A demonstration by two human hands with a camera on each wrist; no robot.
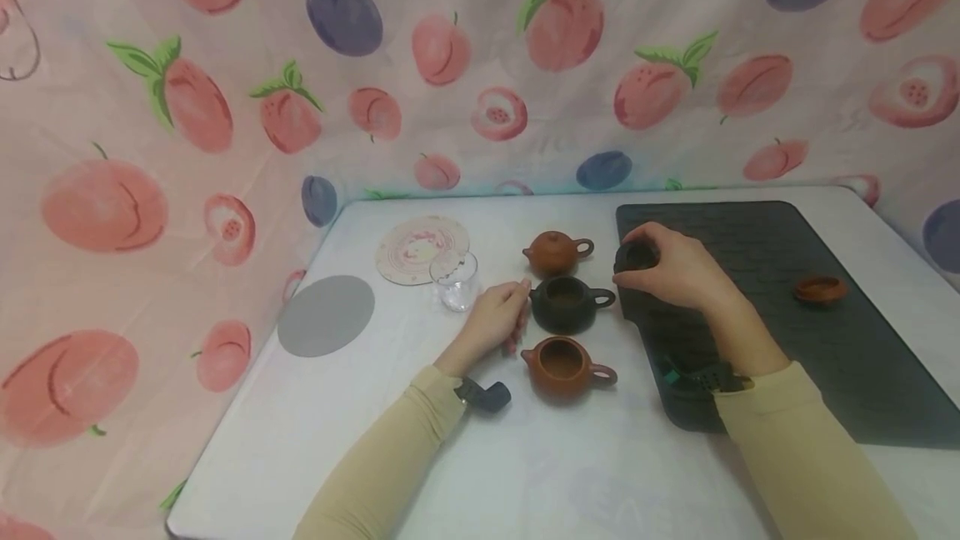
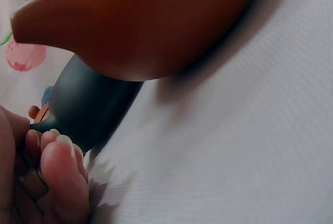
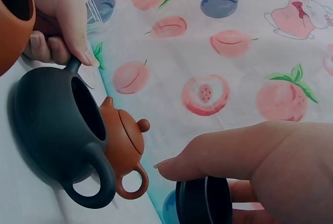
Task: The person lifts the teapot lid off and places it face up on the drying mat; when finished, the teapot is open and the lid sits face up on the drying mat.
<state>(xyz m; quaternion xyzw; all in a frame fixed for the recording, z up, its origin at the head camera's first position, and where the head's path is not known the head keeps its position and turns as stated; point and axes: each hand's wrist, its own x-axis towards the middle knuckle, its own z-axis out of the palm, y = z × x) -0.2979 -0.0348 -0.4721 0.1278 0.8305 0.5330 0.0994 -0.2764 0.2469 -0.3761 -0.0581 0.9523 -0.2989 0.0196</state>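
A black teapot (image 1: pixel 564 305) without its lid stands between two brown teapots. My left hand (image 1: pixel 498 315) pinches its spout between thumb and fingers, the other fingers curled beneath. In my right hand (image 1: pixel 675 267) a round black lid (image 3: pixel 204 201) is gripped between thumb and fingers, to the right of the black teapot over the dark tray's left edge. The nearer brown teapot (image 1: pixel 560 367) is open at the top, and its body fills the upper left wrist view. Behind the black one, the farther brown teapot (image 1: pixel 553 252) wears its lid.
A dark tray (image 1: pixel 780 357) covers the table's right side, with a small brown lid (image 1: pixel 820 290) on it. At left are a clear glass (image 1: pixel 455 283), a patterned round plate (image 1: pixel 397 252) and a grey disc (image 1: pixel 327 316). A fruit-print cloth (image 1: pixel 480 48) hangs behind.
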